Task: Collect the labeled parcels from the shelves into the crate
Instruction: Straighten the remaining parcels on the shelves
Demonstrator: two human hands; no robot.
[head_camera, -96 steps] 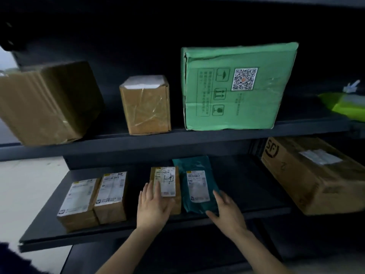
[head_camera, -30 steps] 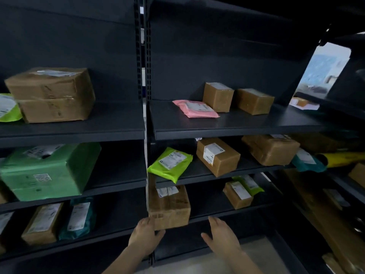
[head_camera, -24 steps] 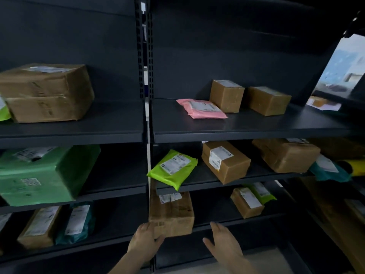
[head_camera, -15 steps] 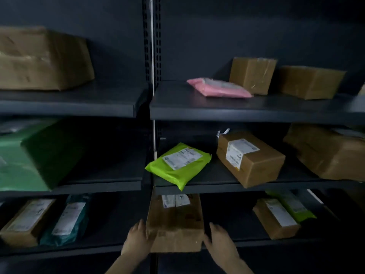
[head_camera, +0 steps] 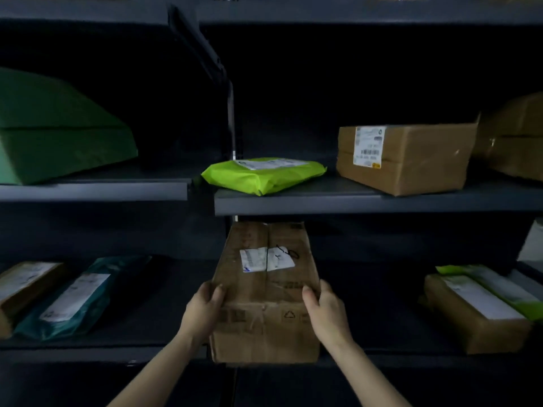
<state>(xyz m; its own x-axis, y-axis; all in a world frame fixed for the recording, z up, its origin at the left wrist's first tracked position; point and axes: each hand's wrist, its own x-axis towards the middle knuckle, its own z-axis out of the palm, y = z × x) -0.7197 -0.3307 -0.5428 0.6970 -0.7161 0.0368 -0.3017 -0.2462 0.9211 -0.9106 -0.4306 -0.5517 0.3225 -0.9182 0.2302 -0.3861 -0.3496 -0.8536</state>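
Note:
A long brown cardboard box (head_camera: 266, 292) with a torn white label on top lies on the lower shelf (head_camera: 158, 349), its front end over the shelf edge. My left hand (head_camera: 204, 311) grips its left side and my right hand (head_camera: 324, 311) grips its right side, thumbs on top. A lime green mailer (head_camera: 263, 173) and a labeled brown box (head_camera: 402, 155) lie on the shelf above. No crate is in view.
The upper shelf edge (head_camera: 376, 202) hangs just over the box's far end. A big green box (head_camera: 55, 130) sits upper left. A teal mailer (head_camera: 73, 298) and a brown parcel (head_camera: 22, 284) lie lower left, and a brown box (head_camera: 473, 312) under a green mailer (head_camera: 499, 286) lies lower right.
The view has swung right from the first shelves and closed in on the long brown box. Both hands went from hovering at its front corners to clasping its sides.

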